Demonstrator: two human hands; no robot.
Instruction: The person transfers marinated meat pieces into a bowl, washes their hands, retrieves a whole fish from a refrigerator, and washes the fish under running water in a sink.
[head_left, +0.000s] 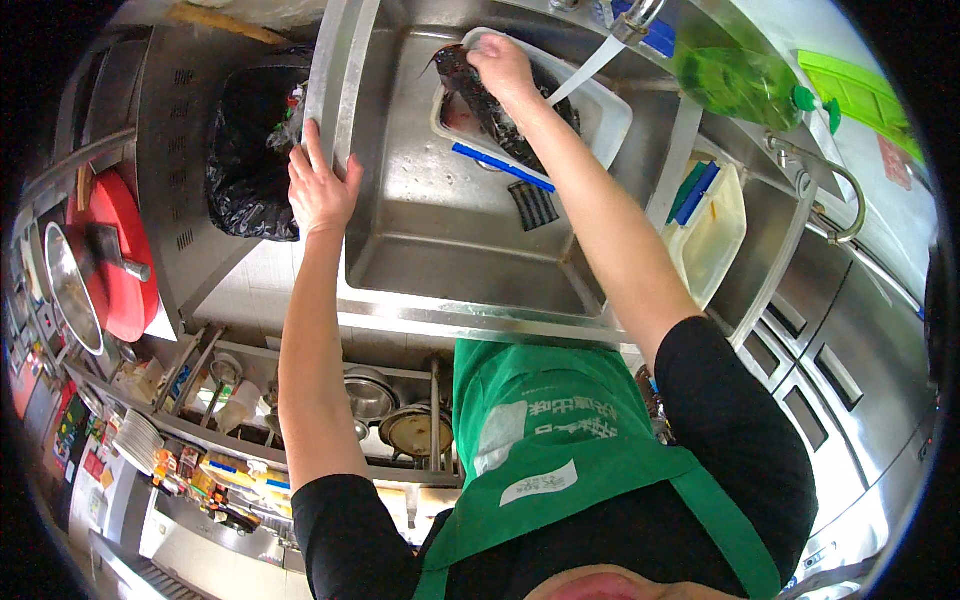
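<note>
A dark, whiskered fish (484, 101) lies in a white plastic tub (616, 127) inside the stainless-steel sink (450, 202). My right hand (501, 66) is on the fish near its head end; its fingertips are partly hidden, so whether they grip it cannot be told. Water runs from the faucet (634, 26) into the tub beside my right wrist. Reddish liquid or flesh shows at the tub's left side. My left hand (322, 184) rests on the sink's left rim with its fingers spread, holding nothing. A blue plastic strip (502, 166) lies along the tub's near edge, with a dark striped scouring pad (534, 205) below it.
Left of the sink stands a bin lined with a black bag (251, 157). A cleaver (116, 251) lies on a red round board (139, 292) beside a metal bowl (73, 289). To the right, a second basin holds a pale plastic container (709, 240); a green basket (739, 82) is behind.
</note>
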